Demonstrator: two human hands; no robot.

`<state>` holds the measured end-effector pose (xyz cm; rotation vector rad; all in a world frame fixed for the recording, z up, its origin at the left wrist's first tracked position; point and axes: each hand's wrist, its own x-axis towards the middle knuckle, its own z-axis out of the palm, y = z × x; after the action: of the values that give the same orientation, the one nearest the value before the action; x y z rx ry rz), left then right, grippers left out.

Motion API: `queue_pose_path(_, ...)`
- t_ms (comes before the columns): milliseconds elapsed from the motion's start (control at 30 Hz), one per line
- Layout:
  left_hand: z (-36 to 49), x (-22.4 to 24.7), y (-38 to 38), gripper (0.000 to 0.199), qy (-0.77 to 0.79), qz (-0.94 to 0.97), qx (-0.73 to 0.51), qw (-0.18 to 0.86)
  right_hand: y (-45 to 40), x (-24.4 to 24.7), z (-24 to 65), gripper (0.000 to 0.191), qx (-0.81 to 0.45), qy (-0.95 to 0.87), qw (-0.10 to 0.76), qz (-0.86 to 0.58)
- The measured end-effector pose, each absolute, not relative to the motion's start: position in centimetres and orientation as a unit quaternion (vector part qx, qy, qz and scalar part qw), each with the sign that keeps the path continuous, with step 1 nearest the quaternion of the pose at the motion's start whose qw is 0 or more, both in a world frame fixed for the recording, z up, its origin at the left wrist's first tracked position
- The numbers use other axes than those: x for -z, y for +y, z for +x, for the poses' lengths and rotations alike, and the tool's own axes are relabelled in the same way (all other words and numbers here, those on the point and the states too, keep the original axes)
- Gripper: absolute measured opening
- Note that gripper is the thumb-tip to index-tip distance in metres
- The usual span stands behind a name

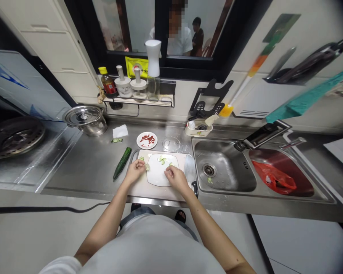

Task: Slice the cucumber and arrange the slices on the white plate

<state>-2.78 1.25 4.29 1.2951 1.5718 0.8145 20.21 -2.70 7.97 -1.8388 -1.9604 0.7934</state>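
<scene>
A white square plate (157, 177) rests on a pale cutting board (140, 192), with several thin cucumber slices (162, 160) fanned near its far side. At the plate's left edge, my left hand (135, 172) pinches a pale cucumber slice (147, 167). My right hand (175, 178) is over the plate's right side, its fingers closed just below another slice at the rim; what they hold, if anything, is hidden. A whole cucumber (122, 163) lies left of the board. Along the board's right side is a knife with a wide blade (189, 165) and black handle.
Behind the board stands a small white plate of chopped red pieces (146, 140). A lidded steel pot (87, 118) is at the back left. To the right are a steel sink (225, 167) and a red plastic bag (274, 179). A bottle rack (140, 102) overhangs the counter.
</scene>
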Motion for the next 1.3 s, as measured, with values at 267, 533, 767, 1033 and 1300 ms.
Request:
queue_pose_path(267, -1.3, -8.6, 0.7, 0.030, 0.461, 0.625, -0.334, 0.534, -0.8, -10.0, 19.4, 0.022, -0.282, -0.771, 0.272, -0.501)
queue_pose_path(533, -0.4, -9.1, 0.5, 0.033, 0.434, 0.636, -0.320, 0.552, -0.8, -9.9, 18.7, 0.014, -0.286, -0.802, 0.248, -0.462)
queue_pose_path(767, 0.5, -8.4, 0.3, 0.040, 0.510, 0.519, -0.343, 0.594, -0.6, -9.7, 19.0, 0.012, -0.303, -0.777, 0.273, -0.480)
queue_pose_path(1033, 1.4, -6.6, 0.0, 0.034, 0.457, 0.205, -0.259, 0.826, -0.5, -9.5, 19.5, 0.013, -0.303, -0.773, 0.295, -0.474)
queue_pose_path(1300, 1.5, -7.0, 0.2, 0.040, 0.447, 0.222, -0.290, 0.817, -0.9, -8.8, 19.9, 0.013, -0.304, -0.770, 0.298, -0.475)
